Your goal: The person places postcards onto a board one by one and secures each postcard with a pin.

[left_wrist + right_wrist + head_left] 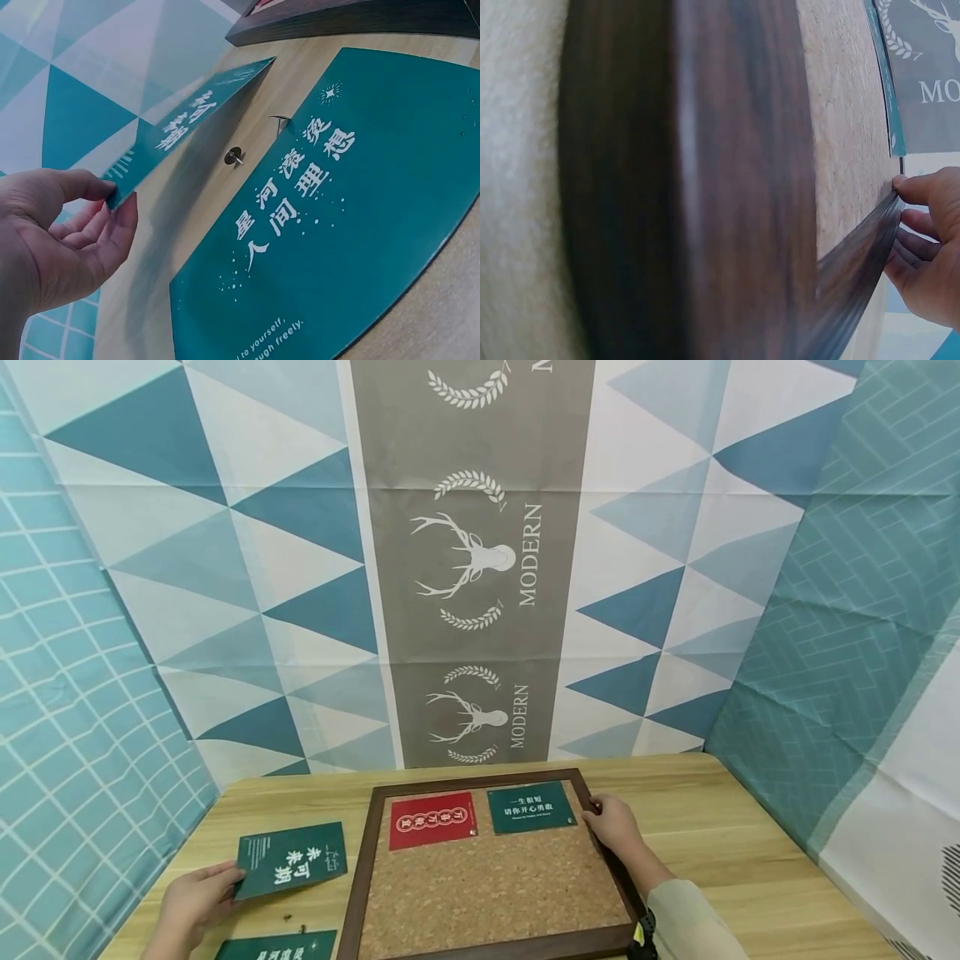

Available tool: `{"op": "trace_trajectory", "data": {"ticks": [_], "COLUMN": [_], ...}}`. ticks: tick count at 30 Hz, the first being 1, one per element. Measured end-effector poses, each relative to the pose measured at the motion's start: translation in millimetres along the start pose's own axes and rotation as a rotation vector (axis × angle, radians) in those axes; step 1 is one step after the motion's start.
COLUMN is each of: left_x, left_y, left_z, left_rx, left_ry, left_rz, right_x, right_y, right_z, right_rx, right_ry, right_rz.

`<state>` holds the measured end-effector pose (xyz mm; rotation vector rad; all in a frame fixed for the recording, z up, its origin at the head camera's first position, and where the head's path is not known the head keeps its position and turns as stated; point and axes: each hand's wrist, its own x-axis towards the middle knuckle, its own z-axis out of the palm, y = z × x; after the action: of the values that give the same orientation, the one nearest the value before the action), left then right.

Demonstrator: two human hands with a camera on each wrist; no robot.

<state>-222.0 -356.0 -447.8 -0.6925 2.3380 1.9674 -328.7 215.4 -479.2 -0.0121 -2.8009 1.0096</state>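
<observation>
My left hand [193, 900] pinches a green card [262, 852] with white lettering by its left edge. In the left wrist view that card slants up off the table towards the fingers. My right hand [618, 825] grips the dark wooden frame of a cork board [487, 893] at its upper right side, thumb on the frame's inner edge. Along the board's top lie a red card [408, 835] and another green card [517, 822], side by side. Below the held card, a further green card [300, 202] lies flat on the table.
Two thumbtacks, one a metal tack [234, 156], rest on the wooden table [720, 852] between the two left-hand cards. A patterned wall covering [465, 635] rises behind the table. A white appliance with vents [922, 793] stands at the right.
</observation>
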Motion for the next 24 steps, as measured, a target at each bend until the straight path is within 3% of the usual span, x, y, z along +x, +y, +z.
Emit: {"op": "trace_trajectory", "data": {"ticks": [9,24], "left_x": [0.4,-8.1], "left_y": [-5.2,-0.2], "left_z": [1.8,3.0], "left_rx": [-0.069,-0.116], "left_ry": [-0.024,-0.033], "left_rz": [0.008,-0.005], "right_x": [-1.6,-2.2], "right_y": [0.4,-1.2], "right_z": [-1.2,-0.4], "right_rx": [-0.005,0.011], "right_ry": [-0.009,0.0], "right_rz": [0.008,0.008]}}
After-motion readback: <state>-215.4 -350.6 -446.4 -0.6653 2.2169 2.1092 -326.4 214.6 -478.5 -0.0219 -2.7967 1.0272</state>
